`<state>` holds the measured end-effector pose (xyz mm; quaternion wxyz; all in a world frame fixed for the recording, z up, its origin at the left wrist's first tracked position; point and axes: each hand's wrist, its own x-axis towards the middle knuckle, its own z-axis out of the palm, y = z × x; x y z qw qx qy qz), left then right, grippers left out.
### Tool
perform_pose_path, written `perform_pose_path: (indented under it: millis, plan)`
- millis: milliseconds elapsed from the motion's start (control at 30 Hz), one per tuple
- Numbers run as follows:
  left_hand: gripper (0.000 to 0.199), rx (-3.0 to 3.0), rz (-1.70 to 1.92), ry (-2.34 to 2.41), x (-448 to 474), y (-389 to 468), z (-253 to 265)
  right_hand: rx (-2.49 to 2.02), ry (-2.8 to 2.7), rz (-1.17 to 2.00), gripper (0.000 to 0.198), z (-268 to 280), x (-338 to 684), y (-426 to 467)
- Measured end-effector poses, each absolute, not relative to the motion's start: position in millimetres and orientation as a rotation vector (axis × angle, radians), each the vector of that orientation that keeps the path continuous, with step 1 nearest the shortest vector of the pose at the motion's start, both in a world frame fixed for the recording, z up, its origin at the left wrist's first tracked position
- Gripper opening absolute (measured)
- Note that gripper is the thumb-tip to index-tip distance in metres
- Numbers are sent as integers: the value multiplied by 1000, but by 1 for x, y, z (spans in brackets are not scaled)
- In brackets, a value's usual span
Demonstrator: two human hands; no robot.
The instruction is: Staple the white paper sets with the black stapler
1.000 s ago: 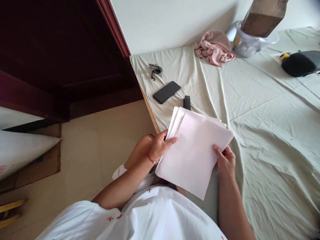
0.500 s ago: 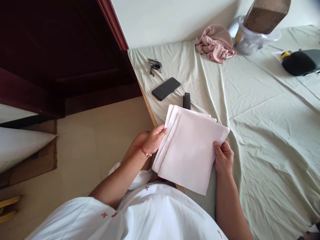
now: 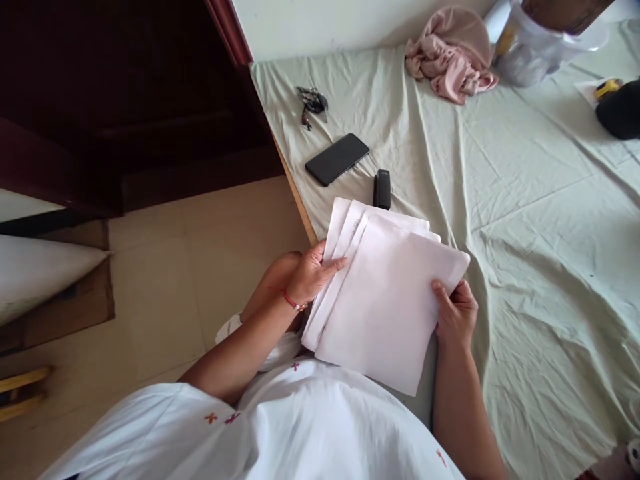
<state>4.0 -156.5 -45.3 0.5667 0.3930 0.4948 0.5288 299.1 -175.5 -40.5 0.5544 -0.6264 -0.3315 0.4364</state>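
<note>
Several white sheets of paper [image 3: 385,300], fanned out a little toward the left, are held above my lap at the edge of the cloth-covered surface. My left hand [image 3: 315,272] grips their left side, thumb on top and fingers hidden underneath. At the right edge my right hand [image 3: 456,310] pinches the papers, its thumb on the top sheet. That top sheet looks blank, while faint print shows along the strip of one below. Just beyond the papers lies a small black stapler [image 3: 382,189].
A pale green cloth [image 3: 540,267] covers the surface. On it lie a black phone [image 3: 337,159], keys [image 3: 313,103], a bundle of pink fabric [image 3: 453,57], a clear plastic tub [image 3: 530,50] and a yellow tape measure [image 3: 608,88]. Tiled floor [image 3: 160,287] is at the left.
The papers are fanned slightly wider, showing more of the lower sheets. My left thumb has moved right, farther over them. The camera view has shifted a little.
</note>
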Motion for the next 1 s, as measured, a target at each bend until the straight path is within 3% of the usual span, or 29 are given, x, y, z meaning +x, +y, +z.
perform_pose_path:
  millis: [200, 367, 700, 1000]
  plan:
    - [80, 832, 1376, 1135, 6, -156, -44, -1475, -774, 1014, 36, -41, 301, -176]
    - [43, 977, 1229, 1265, 2, -155, -43, -1468, -796, 987, 31, -45, 303, -177]
    - [37, 1118, 1109, 1408, 4, -154, -42, -1501, -829, 985, 35, -43, 301, -177]
    - [45, 1116, 1126, 1426, 3, -156, -44, -1525, -813, 930, 35, -42, 301, -175]
